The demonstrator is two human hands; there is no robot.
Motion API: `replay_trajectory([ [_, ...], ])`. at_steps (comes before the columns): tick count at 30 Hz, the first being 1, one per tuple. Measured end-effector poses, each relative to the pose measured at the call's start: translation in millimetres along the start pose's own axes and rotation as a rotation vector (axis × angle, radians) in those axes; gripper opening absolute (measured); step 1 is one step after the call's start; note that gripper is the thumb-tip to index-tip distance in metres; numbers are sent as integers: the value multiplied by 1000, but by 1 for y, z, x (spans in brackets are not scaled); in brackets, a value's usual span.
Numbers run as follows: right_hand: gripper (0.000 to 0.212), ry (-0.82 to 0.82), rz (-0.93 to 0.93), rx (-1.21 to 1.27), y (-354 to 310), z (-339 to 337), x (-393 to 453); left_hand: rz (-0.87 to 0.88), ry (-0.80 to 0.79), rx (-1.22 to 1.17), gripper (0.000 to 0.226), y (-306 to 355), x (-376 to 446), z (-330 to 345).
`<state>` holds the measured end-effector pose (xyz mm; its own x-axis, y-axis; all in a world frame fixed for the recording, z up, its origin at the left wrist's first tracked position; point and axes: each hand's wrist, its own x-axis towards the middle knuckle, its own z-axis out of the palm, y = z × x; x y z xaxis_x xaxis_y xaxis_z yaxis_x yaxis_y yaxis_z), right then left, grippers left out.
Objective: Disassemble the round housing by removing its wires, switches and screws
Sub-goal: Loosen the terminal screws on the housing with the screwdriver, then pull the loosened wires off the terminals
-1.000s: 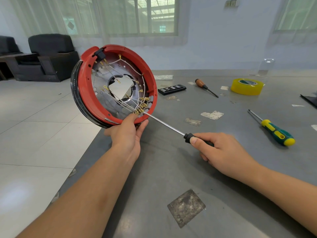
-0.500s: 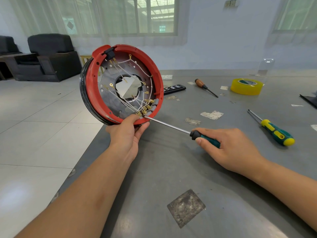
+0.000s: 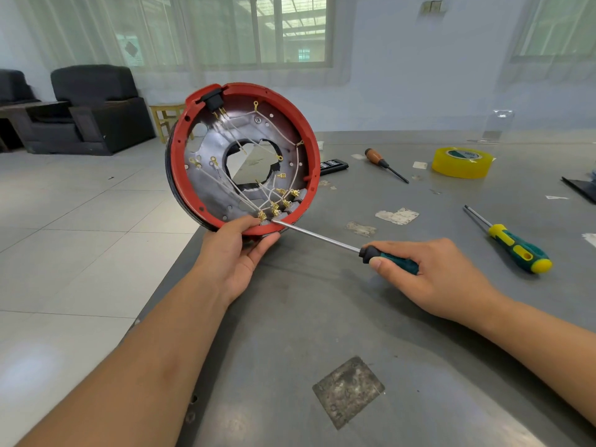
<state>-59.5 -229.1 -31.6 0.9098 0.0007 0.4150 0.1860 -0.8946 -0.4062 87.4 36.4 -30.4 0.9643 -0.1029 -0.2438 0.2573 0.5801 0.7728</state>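
Housing [image 3: 242, 156] gripped upright by left hand [image 3: 232, 253]; right hand [image 3: 432, 279] grips screwdriver [image 3: 322, 235]

Left hand [image 3: 233, 253] hides the round housing [image 3: 242, 156] lower rim; dark object [image 3: 580, 188] cut off right

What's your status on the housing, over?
Left hand grips red housing by its lower rim, tilted up. Right hand holds screwdriver, tip at the brass terminals. White wires still attached. Nothing blocking.

Both forearms outstretched — left hand [image 3: 233, 253] and right hand [image 3: 432, 275] gripping
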Motion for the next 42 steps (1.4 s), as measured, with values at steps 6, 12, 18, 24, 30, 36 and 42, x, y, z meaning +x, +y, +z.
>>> replay_trajectory([
  [6,31,-32,27,57,4,1,1,-8,-12,6,18,0,-1,2],
  [12,32,-38,45,92,4,5,2,-18,2,-55,18,-1,-4,8],
  [18,28,-44,58,130,2,6,2,-21,20,-65,15,-3,-4,9],
  [24,15,-69,55,207,1,-1,1,-1,4,-45,15,-3,-2,6],
  [30,24,149,78,304,14,-7,1,39,-22,-18,27,-4,-2,4],
  [36,33,417,405,88,33,-8,10,55,-63,53,39,-1,-3,0],
  [42,37,302,543,-572,45,-9,7,21,-86,92,50,0,-6,3],
])
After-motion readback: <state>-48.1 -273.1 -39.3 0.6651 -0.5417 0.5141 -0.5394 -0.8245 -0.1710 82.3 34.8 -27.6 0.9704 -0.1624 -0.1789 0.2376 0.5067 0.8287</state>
